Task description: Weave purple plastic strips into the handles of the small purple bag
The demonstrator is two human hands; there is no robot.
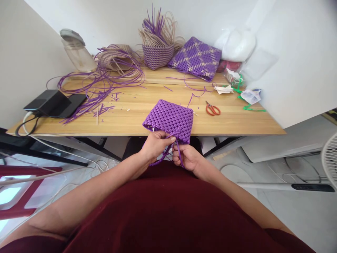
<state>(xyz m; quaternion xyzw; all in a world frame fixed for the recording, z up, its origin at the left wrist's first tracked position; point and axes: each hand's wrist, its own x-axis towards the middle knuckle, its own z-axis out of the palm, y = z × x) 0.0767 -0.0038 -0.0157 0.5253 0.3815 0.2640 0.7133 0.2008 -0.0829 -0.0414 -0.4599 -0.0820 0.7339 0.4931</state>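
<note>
Your left grip (157,144) is pinched, thumb over fingers, on a narrow purple strip (180,154) at the near edge of the woven purple bag (171,117); your right grip (186,155) has its fingers curled beside that strip, though you cannot tell from here whether the fingertips are closed on it; the bag lies tilted across the front edge of the desk (237,123), its near corner hanging over toward your lap.

If your left thumb eases off, the strip could slip and the weave at that edge might loosen; with so much of the bag beyond the desk, a hard tug could drag it down; the strip looks slick and springy, so a sharp bend may crease it, and it could snag on the purple band (157,162) below your hands; the red-handled scissors (212,108) lie well apart from the bag, so reaching for them would probably leave one hand alone to keep the tension.

Your fingers cover the spot where strip meets rim, so whether it is threaded or looped there is hard to make out; the band runs behind your left wrist, and its far end is lost; something whitish between your hands is too small to name; the bag's underside and most of its inside are hidden.
</note>
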